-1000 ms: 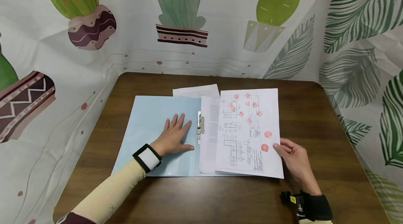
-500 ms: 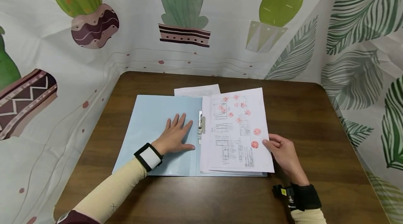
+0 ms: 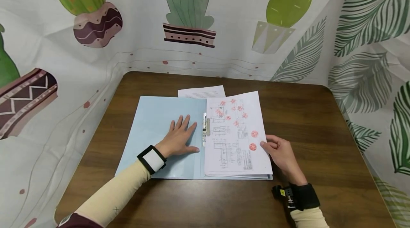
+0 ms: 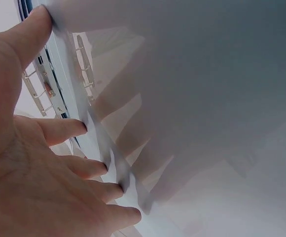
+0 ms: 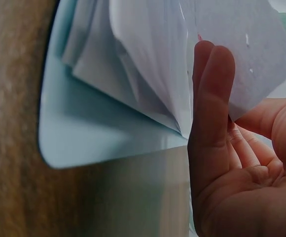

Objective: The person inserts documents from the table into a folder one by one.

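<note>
A light blue folder [image 3: 153, 114] lies opened out on the table, with a metal clip [image 3: 206, 128] near its fold. My left hand [image 3: 177, 137] rests on the folder's left cover, fingers spread and straight; the left wrist view shows its fingertips on the glossy cover near the clip. My right hand [image 3: 282, 153] pinches the right edge of a printed sheet [image 3: 235, 139] between thumb and fingers. Line drawings and several red stamps mark that sheet. It lies over other papers [image 5: 138, 64] on the folder's right side, its held edge raised from them in the right wrist view.
Another printed sheet [image 3: 201, 92] sticks out behind the folder's far edge. Beneath everything is a brown wooden table [image 3: 298, 114]. A white cloth [image 3: 137, 14] with cactus and leaf prints hangs behind and beside the table.
My right hand has moved left with the stamped sheet, which now covers the text page it left partly bare before. The left hand has stayed put on the cover.
</note>
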The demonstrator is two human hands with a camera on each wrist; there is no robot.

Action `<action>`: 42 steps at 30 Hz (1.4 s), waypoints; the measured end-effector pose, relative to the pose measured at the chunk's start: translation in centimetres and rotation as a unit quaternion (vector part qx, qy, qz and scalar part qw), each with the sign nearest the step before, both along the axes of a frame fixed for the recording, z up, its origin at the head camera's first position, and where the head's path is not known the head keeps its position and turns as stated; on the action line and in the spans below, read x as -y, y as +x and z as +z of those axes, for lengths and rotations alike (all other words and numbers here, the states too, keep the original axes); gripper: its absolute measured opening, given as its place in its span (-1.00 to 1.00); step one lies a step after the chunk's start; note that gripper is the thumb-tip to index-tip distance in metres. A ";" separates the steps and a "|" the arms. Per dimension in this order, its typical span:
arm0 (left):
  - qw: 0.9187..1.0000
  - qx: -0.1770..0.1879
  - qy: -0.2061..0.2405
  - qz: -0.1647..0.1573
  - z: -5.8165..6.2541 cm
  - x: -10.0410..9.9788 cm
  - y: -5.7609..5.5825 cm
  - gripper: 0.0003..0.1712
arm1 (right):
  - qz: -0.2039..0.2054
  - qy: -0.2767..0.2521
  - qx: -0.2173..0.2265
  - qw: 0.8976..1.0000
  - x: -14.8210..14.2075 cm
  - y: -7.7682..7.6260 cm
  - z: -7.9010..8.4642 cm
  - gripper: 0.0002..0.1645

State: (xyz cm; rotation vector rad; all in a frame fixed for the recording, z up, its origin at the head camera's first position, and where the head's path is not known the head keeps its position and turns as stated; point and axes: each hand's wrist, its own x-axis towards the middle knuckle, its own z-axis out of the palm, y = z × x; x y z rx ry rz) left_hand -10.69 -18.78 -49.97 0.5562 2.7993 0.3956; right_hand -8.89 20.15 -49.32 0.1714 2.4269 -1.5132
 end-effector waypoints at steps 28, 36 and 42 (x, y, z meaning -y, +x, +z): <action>1.000 -0.009 -0.002 0.000 0.0 -0.2 -0.1 0.18 | 0.042 0.197 -0.097 0.975 1.4 0.1 -0.3 -0.40; 1.000 -0.006 -0.003 0.001 0.2 -0.2 -0.2 0.18 | 0.053 0.214 -0.107 0.970 1.5 0.3 -0.1 -0.36; 1.000 -0.006 0.001 0.000 0.1 -0.2 -0.2 0.18 | 0.067 0.228 -0.096 0.967 1.5 0.3 -0.4 -0.34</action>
